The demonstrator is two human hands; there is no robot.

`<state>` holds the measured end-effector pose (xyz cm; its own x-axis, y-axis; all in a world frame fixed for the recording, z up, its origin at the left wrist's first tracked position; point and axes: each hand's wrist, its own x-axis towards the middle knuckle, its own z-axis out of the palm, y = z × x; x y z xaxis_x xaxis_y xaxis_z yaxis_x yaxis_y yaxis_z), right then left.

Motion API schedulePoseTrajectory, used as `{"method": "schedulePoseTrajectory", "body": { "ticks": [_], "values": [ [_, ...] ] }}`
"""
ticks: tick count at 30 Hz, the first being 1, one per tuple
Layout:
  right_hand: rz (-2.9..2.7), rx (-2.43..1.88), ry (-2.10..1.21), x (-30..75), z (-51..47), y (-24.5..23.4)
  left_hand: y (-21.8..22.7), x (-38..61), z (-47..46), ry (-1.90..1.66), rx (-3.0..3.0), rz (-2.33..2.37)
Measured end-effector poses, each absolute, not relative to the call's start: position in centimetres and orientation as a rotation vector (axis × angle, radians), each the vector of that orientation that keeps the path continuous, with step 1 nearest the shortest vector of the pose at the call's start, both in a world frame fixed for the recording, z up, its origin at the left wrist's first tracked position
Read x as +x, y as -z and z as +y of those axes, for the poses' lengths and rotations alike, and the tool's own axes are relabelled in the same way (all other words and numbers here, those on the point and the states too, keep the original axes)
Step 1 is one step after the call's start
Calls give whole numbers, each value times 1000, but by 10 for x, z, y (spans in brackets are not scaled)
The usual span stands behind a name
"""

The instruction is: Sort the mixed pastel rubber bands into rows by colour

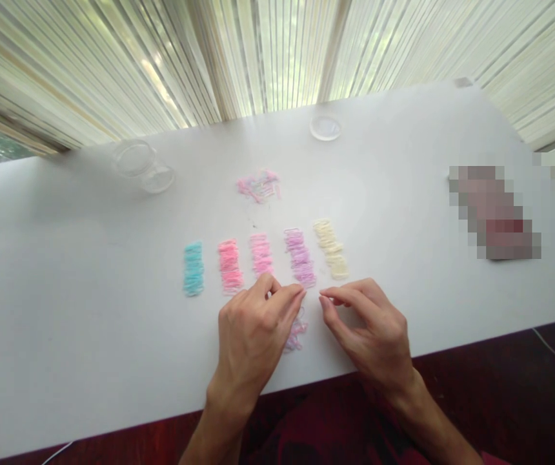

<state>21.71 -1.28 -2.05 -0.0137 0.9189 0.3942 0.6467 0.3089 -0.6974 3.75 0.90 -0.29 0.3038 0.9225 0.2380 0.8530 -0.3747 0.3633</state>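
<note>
The left hand (255,316) and right hand (372,323) each pinch fingertips together, whether on anything I can't tell, near a column of thin purple loops (300,257) on the flat white table (88,336).

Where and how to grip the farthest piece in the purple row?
The farthest purple piece: I'd pinch its far long edge, coming down from the curtain side. It lies crosswise at the row's end, and the rest of the purple row crowds only its near edge.
</note>
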Motion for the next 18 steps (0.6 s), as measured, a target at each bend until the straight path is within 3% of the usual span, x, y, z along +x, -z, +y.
{"method": "schedulePoseTrajectory", "body": {
  "ticks": [18],
  "values": [
    [-1930, -1413, -331, 213, -14, 27, 8, 42, 7, -624, 2324, 1706]
  ]
}}
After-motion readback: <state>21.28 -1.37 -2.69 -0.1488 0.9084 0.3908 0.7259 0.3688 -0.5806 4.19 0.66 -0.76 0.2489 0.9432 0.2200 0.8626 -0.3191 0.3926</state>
